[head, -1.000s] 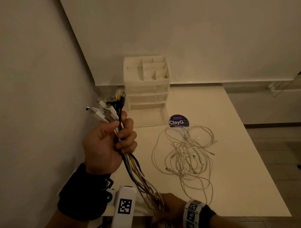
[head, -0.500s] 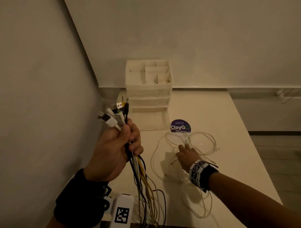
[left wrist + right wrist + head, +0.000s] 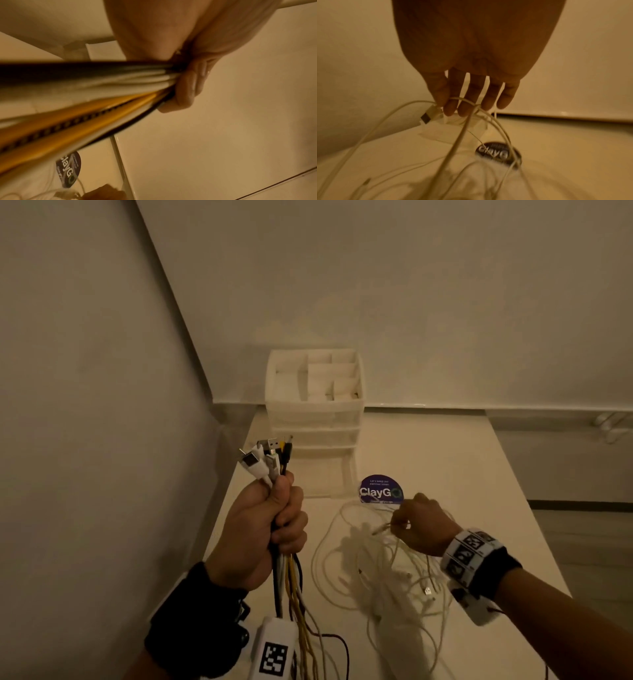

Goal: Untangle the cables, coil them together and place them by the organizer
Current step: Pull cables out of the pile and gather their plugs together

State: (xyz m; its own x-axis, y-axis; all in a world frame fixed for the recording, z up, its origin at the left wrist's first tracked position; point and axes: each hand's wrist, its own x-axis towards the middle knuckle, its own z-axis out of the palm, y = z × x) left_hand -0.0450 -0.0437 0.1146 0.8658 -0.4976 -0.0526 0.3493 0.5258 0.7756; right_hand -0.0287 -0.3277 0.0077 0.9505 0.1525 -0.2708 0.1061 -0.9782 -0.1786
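Note:
My left hand (image 3: 274,522) is raised at the table's left side and grips a bundle of white, yellow and black cables (image 3: 291,587). Their plugs (image 3: 267,460) stick up above the fist. The left wrist view shows its fingers (image 3: 187,86) wrapped round the bundle (image 3: 102,86). My right hand (image 3: 418,525) hovers over a tangle of white cables (image 3: 387,580) on the table and pinches one white cable near its USB plug (image 3: 429,115); loops hang from the fingers (image 3: 471,94). The white drawer organizer (image 3: 313,392) stands at the back against the wall.
A round purple ClayGo sticker (image 3: 380,491) lies on the white table (image 3: 445,460) between the organizer and the tangle. Walls close in on the left and behind. The table's right edge drops to the floor. The bundle's loose ends trail off the front edge.
My right hand went from the bundle's lower end to the white tangle, then took hold of one cable and lifted it. The left hand kept its grip on the bundle.

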